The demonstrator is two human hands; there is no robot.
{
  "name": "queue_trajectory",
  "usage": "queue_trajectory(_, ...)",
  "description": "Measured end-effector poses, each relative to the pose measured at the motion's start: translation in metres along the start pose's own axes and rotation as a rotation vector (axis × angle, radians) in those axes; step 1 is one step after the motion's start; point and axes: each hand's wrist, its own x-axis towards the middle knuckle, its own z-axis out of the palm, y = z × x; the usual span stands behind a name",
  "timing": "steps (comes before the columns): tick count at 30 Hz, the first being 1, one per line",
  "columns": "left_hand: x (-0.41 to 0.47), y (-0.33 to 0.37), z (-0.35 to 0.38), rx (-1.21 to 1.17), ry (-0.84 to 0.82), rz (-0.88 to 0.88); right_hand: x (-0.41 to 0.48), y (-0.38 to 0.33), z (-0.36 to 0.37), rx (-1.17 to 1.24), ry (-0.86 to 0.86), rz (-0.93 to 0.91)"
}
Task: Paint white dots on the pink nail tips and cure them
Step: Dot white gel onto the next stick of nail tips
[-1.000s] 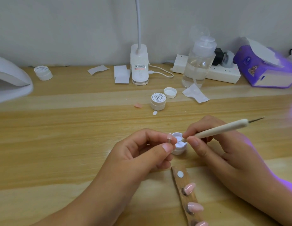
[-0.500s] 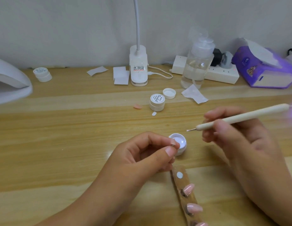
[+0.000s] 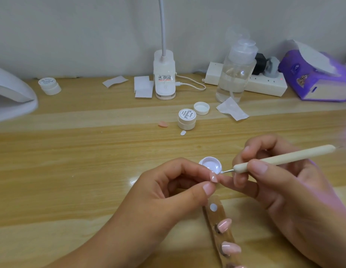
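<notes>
Small pink nail tip is pinched between thumb and forefinger of left hand, held just on the person's side of the open round white paint pot. Long cream dotting tool is gripped pen-style by right hand, with the fingers curled round the shaft. Its thin metal point sits just right of the pot's near rim, aimed at the pinched tip. Contact is probably made, but it is too small to confirm.

Brown strip holder is laid nearer the person than the pot. Two more pink tips are stuck on it, and a bare white round pad is at the end closest to the pot.

Beyond the pot, a closed white labelled jar is seen, with a loose white lid just behind it. White domed curing lamp is placed far left of the pot.
</notes>
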Motion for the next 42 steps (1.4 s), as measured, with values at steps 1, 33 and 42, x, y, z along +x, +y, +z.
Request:
queue_trajectory(1, -0.0002, -0.0005, -0.0004, 0.001, -0.002, 0.004, 0.0, 0.0, 0.0003, -0.006, -0.003, -0.001)
queue_trajectory(33, -0.0003, -0.0053, -0.0025, 0.02, -0.003, 0.03, -0.0005, 0.0007, 0.0047, -0.1, 0.004, -0.042)
queue_trajectory(42, 0.0001, -0.0057, -0.0025, 0.024, 0.0, 0.032, -0.0004, 0.0001, 0.0052, -0.116, 0.004, -0.044)
